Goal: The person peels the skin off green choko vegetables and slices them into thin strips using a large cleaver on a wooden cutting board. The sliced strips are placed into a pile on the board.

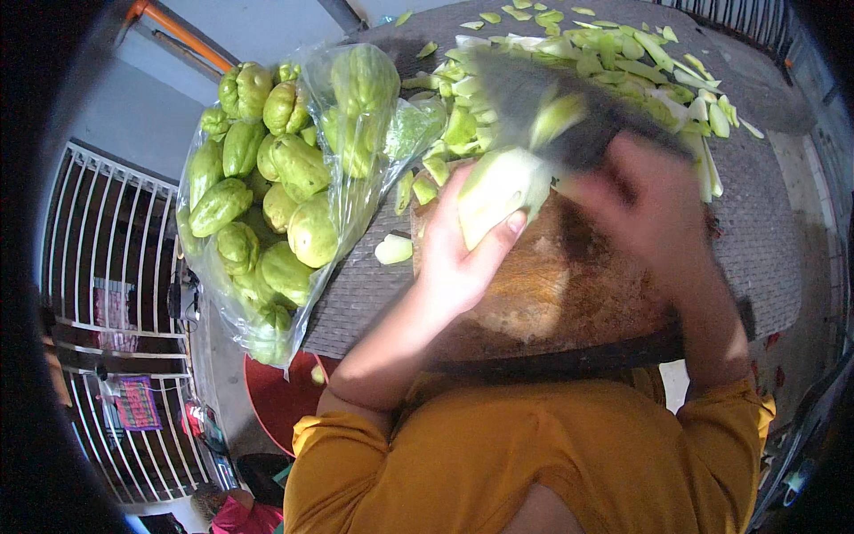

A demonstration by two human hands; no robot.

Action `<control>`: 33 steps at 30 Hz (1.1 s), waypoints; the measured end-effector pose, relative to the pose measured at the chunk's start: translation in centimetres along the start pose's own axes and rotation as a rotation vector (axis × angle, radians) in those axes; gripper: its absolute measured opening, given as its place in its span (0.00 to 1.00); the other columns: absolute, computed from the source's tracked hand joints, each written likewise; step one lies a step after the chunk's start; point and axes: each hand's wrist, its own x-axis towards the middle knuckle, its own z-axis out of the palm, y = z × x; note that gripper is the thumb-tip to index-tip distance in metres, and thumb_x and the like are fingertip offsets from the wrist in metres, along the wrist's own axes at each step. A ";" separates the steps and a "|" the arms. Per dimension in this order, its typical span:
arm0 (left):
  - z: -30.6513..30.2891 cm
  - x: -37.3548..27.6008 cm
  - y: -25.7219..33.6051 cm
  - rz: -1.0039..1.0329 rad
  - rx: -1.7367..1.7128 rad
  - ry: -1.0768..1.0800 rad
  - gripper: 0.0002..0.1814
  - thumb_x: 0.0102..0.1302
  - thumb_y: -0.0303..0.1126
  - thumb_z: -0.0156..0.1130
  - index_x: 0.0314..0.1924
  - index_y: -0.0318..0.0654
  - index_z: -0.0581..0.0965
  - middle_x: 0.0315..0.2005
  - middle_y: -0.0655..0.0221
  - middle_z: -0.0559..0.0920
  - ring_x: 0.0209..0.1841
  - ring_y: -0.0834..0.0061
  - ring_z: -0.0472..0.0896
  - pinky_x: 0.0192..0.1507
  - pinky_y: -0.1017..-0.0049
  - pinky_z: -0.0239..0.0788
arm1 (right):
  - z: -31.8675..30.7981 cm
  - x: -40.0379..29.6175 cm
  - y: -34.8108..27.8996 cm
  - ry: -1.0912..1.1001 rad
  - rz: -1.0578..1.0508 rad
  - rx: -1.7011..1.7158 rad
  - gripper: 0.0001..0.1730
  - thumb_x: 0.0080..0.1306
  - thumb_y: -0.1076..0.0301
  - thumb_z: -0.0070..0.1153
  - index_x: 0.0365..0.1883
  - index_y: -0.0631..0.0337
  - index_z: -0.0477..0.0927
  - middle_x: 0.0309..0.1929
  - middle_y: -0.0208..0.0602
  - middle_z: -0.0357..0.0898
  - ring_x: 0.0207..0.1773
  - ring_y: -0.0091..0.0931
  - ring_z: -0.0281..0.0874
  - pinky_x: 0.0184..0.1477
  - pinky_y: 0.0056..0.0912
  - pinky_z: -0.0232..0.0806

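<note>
My left hand (pixel 467 247) is shut on a peeled, pale green chayote (pixel 500 187), held above a worn brown cutting board (pixel 534 294). Just right of it, my right hand (pixel 640 193) is blurred by motion, its fingers curled round the handle end of a wide dark blade (pixel 547 100), which looks like a cleaver. A blurred green slice (pixel 559 119) lies against the blade or in front of it; I cannot tell which. Behind the blade spreads a heap of green peel and slices (pixel 627 67). Left of my left hand, a clear plastic bag (pixel 347 213) holds several whole chayotes (pixel 293 167).
The board rests on a grey textured table top (pixel 760 233). One pale slice (pixel 393 249) lies by the board's left edge. Below the bag stands a red basin (pixel 280 394). White metal bars (pixel 120 253) are at the left, and part of a person in pink (pixel 243 514) shows lower left.
</note>
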 end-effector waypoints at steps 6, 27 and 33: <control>-0.7 0.7 0.7 -0.227 -0.362 -0.085 0.25 0.58 0.35 0.66 0.53 0.31 0.71 0.42 0.67 0.79 0.44 0.77 0.76 0.48 0.76 0.68 | -1.5 2.6 7.2 0.159 0.250 0.263 0.26 0.57 0.47 0.60 0.25 0.65 0.73 0.20 0.40 0.74 0.23 0.35 0.73 0.28 0.36 0.63; -2.1 2.1 -1.1 -0.259 -0.635 -0.001 0.24 0.57 0.25 0.63 0.55 0.35 0.71 0.46 0.64 0.79 0.47 0.74 0.78 0.48 0.72 0.72 | -2.8 0.7 0.8 -0.211 -0.579 0.091 0.32 0.40 0.41 0.68 0.19 0.60 0.67 0.18 0.39 0.66 0.24 0.42 0.68 0.26 0.39 0.58; -1.9 1.4 -0.1 -0.175 -0.610 -0.141 0.26 0.55 0.26 0.67 0.55 0.35 0.71 0.45 0.67 0.80 0.44 0.77 0.78 0.47 0.75 0.72 | -2.3 0.7 1.6 -0.151 -0.473 0.031 0.30 0.46 0.43 0.66 0.19 0.62 0.67 0.18 0.41 0.67 0.23 0.42 0.68 0.27 0.39 0.60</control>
